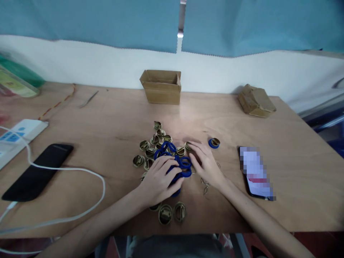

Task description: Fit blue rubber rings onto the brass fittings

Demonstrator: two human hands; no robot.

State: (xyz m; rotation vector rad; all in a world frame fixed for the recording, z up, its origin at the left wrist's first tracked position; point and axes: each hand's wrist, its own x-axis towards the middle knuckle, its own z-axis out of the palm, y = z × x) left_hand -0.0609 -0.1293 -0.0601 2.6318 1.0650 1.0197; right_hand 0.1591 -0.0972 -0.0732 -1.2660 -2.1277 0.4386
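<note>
My left hand point(162, 179) lies over a loose pile of blue rings point(185, 163), its fingers curved and apart. Blue shows between thumb and forefinger; the palm hides part of the pile. My right hand point(205, 163) is just right of the rings, fingers apart, with fingertips at a round brass-coloured piece point(187, 146). More such round pieces, with a bar or clip across their backs, lie behind and left of the rings, like this brass-coloured piece point(138, 160). Two others, one of them a larger-looking round piece point(165, 214), sit near the front edge.
A blue ring with a brass-coloured piece in it point(214, 142) lies off to the right. Thin wire loops point(205, 186) are beside my right wrist. Around stand an open cardboard box point(162, 95), a crumpled carton point(256, 102), a lit phone point(256, 173), a black device point(39, 172), a white cable point(103, 186) and a power strip point(23, 138).
</note>
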